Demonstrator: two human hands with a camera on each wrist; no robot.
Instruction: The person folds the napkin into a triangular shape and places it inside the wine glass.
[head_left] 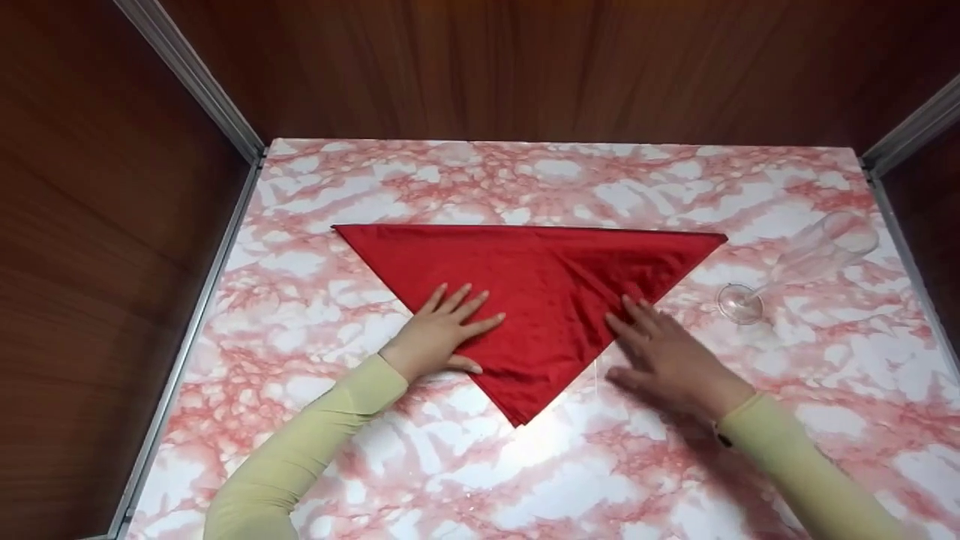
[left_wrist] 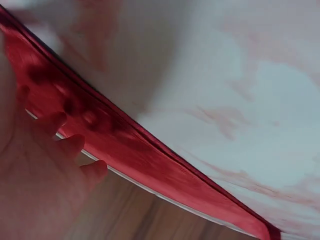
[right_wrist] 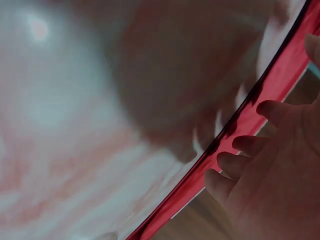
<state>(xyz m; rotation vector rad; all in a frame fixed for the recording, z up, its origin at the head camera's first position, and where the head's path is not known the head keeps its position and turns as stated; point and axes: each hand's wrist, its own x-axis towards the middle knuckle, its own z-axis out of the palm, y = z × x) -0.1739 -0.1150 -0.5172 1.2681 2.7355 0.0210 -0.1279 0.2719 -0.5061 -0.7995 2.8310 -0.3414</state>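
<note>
A shiny red cloth (head_left: 495,277), folded into a triangle, lies with its long edge at the far side and a corner toward me. Spread fingers of my left hand (head_left: 439,337) rest on its left slanted edge. At the right slanted edge is my right hand (head_left: 671,367), its fingertips overlapping the cloth in the head view. Creases run through the cloth's right half near those fingertips. In the left wrist view the left hand (left_wrist: 45,180) has straight fingers at the cloth (left_wrist: 150,160). The right wrist view shows the right hand (right_wrist: 280,170) with extended fingers along the cloth edge (right_wrist: 180,200).
A clear stemmed glass (head_left: 817,251) stands on the right of the table, near the cloth's right corner. The tabletop (head_left: 480,487) has a pink and white marbled pattern. Brown wood panels (head_left: 525,67) rise at the back and both sides.
</note>
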